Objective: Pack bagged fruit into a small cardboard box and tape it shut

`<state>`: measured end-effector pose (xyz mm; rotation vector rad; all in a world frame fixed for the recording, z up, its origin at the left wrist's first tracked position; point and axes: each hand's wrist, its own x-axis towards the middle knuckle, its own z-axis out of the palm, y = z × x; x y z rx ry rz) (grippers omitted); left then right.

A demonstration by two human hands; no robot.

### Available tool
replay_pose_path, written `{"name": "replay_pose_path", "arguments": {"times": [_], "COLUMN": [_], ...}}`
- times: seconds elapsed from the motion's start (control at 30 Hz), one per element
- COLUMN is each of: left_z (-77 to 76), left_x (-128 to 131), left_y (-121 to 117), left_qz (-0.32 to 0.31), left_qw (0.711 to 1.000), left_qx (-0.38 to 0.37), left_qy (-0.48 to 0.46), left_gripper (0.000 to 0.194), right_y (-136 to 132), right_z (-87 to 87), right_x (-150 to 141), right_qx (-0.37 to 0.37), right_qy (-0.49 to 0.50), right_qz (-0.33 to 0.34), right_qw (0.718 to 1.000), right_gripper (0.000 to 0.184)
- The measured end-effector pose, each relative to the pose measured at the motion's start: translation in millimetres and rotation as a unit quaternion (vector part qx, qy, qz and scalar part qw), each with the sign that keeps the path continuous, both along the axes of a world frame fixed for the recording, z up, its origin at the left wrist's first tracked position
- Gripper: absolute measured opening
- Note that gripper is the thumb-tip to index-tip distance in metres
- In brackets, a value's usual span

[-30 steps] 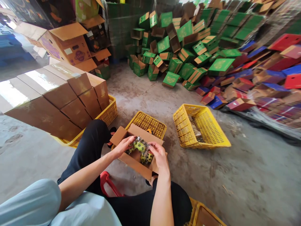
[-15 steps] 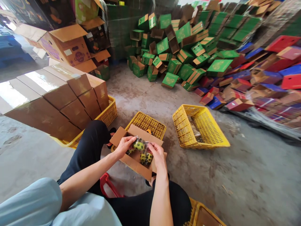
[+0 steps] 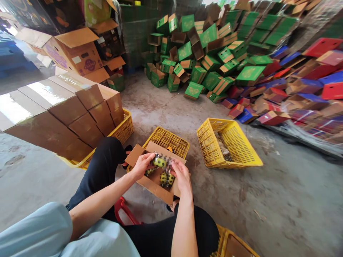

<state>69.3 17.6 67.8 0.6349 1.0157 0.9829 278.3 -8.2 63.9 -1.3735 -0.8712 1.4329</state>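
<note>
spotted green packet (image 3: 160, 163) is held in the air above the open carton (image 3: 157, 192), and from where i stand i see it between the two hands of the seated person (image 3: 107, 237). the left arm (image 3: 104, 200) is stretched forward from the lower left, and the left hand (image 3: 140, 167) has thumb and fingers pinched on the left end of the clear wrapping (image 3: 167, 162). the right arm (image 3: 183, 228) rises almost straight, and the right hand (image 3: 182, 175) is bent inward, pinching the right end. so the hands are apart, each one clamped on the same packet.

about the containers, at the left a yellow crate (image 3: 124, 128) bears brown boxes (image 3: 53, 123), stacked closely and higher than its rim. next comes the open carton, where other spotted packets (image 3: 166, 179) lie below the hands. a yellow grid (image 3: 167, 137) shows behind this carton and seems also to be under it. more to the right, one corner crate (image 3: 225, 233) is cut by the lower edge of my view, and farther forward an upright basket (image 3: 241, 142) contains some pale and brown material, too unclear to name.
</note>
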Motion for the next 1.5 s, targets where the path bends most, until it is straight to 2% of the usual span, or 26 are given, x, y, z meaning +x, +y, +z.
{"name": "replay_pose_path", "arguments": {"times": [0.13, 0.23, 0.37, 0.47, 0.57, 0.67, 0.8, 0.97, 1.07, 1.23, 1.33, 1.43, 1.5], "left_z": [-0.3, -2.1, -5.5, -6.5, -7.5, -10.2, -12.3, -5.4, -0.9, -0.7, -5.1, -13.2, -20.3], "left_x": [-1.1, -0.3, 0.6, 0.7, -0.4, -2.5, -4.2, -2.5, -1.4, -2.6, -4.2, -7.6, -12.3], "left_y": [-0.7, -2.9, -5.5, -5.7, -4.8, -4.4, -5.3, -7.6, -8.9, -9.4, -9.1, -6.8, -3.7], "left_qz": [-0.008, -0.008, -0.027, -0.056, -0.036, 0.000, 0.018, -0.015, -0.030, -0.057, -0.067, -0.046, -0.024], "left_qw": [1.000, 1.000, 0.995, 0.989, 0.988, 0.990, 0.991, 0.991, 0.992, 0.996, 0.998, 0.998, 0.996], "left_qx": [0.008, -0.007, -0.086, -0.117, -0.121, -0.100, -0.069, -0.007, 0.006, -0.022, -0.021, 0.004, 0.025], "left_qy": [0.005, -0.014, -0.038, -0.072, -0.089, -0.095, -0.109, -0.133, -0.122, -0.058, -0.008, 0.035, 0.078], "left_gripper": [0.063, 0.066, 0.070, 0.062, 0.053, 0.064, 0.080, 0.090, 0.087, 0.074, 0.075, 0.073, 0.071], "right_y": [-0.6, 0.4, 1.7, 0.5, -1.1, -1.3, -1.1, -1.3, -0.3, 1.1, 1.3, 2.9, 5.2], "right_z": [-0.5, -1.5, 2.8, 9.2, 12.8, 10.6, 3.6, -1.9, -5.7, -10.8, -12.1, -15.8, -20.4], "right_x": [-4.3, -5.0, -2.8, -4.1, -6.7, -5.9, -2.4, -5.0, -5.6, -3.5, -4.5, -3.3, 0.8], "right_qx": [-0.017, -0.006, 0.032, 0.059, 0.091, 0.104, 0.043, -0.031, -0.023, 0.014, 0.021, 0.021, 0.020], "right_qy": [0.027, 0.006, -0.063, -0.084, -0.072, -0.062, -0.010, -0.039, -0.050, -0.052, -0.056, -0.058, -0.111], "right_qz": [0.069, 0.043, -0.005, 0.021, 0.078, 0.085, 0.003, 0.007, 0.012, 0.000, 0.004, -0.010, -0.008], "right_qw": [0.997, 0.999, 0.998, 0.995, 0.990, 0.989, 0.999, 0.999, 0.998, 0.999, 0.998, 0.998, 0.994], "right_gripper": [0.056, 0.052, 0.047, 0.041, 0.031, 0.034, 0.053, 0.057, 0.054, 0.053, 0.051, 0.054, 0.058]}}
